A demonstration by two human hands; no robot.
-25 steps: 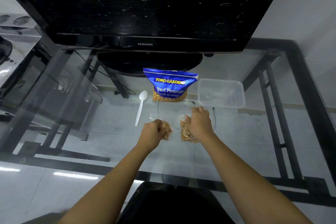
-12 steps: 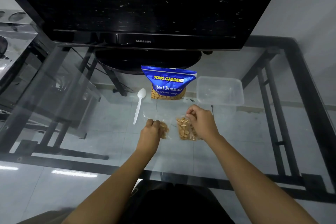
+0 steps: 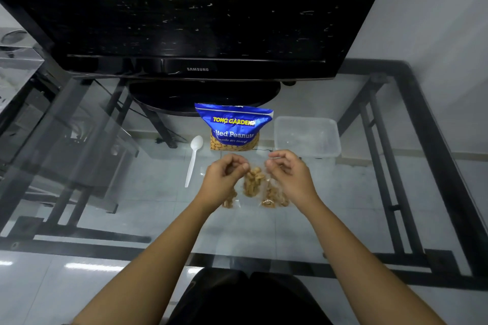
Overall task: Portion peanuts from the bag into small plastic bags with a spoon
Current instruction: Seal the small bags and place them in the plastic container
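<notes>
The blue Tong Garden peanut bag (image 3: 234,126) stands upright at the back of the glass table. To its left lies a white plastic spoon (image 3: 194,161) that neither hand touches. My left hand (image 3: 224,179) and my right hand (image 3: 290,177) pinch the two top corners of a small clear plastic bag with peanuts (image 3: 253,183), which hangs between them. Two more small bags of peanuts lie on the glass, one partly under my left hand (image 3: 229,200) and one under my right wrist (image 3: 273,199).
A clear plastic container (image 3: 307,137) sits right of the peanut bag. A large black TV (image 3: 184,21) on its stand fills the back of the glass table (image 3: 343,206). The black metal frame and floor tiles show through the glass.
Each hand was down on its own small bag. Now both hands have come together at the middle, lifted, and pinch the top of one small bag between them.
</notes>
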